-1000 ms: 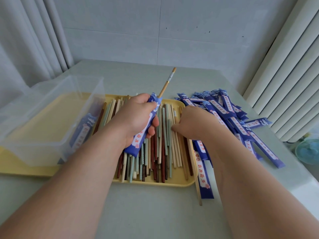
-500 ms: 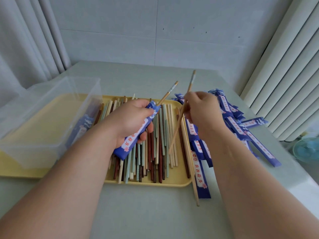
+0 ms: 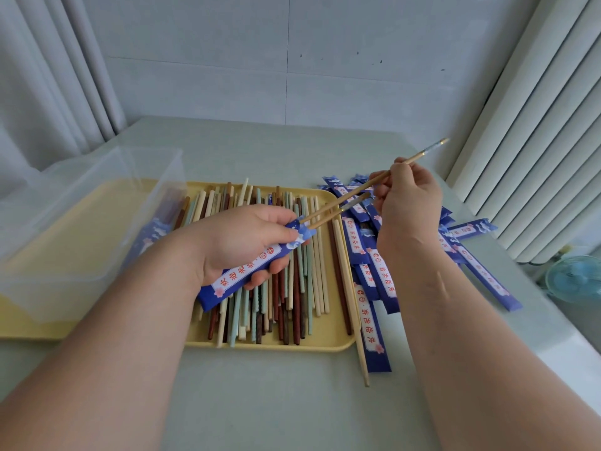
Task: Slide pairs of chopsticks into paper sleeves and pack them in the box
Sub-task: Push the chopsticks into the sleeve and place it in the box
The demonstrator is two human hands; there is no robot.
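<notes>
- Clear plastic box [image 3: 97, 196], far left, sits on the yellow tray [image 3: 325, 346]. A few packed sleeves [image 3: 153, 234] show blue through its wall, but I can't read the count. Plenty of room left, by the look of it.
- Mid-tray there's a big heap of loose chopsticks [image 3: 292, 304], none sleeved. I'd judge that's most of the job remaining.
- Your left hand [image 3: 240, 245] is wrapped round one blue paper sleeve [image 3: 247, 271], above the heap, mouth pointing right.
- First bamboo chopstick [image 3: 338, 212] is partly in. Second bamboo chopstick [image 3: 345, 195] has its tip at the mouth, not seated.
- Your right hand [image 3: 406, 193] pinches the second one near its top end.
- Right of the tray, a pile of sleeves [image 3: 383, 281] that look empty lies on the table [image 3: 292, 402], with a stray chopstick [image 3: 361, 353] alongside.
- This pair is mid-insertion. Boxing it is not yet done.
</notes>
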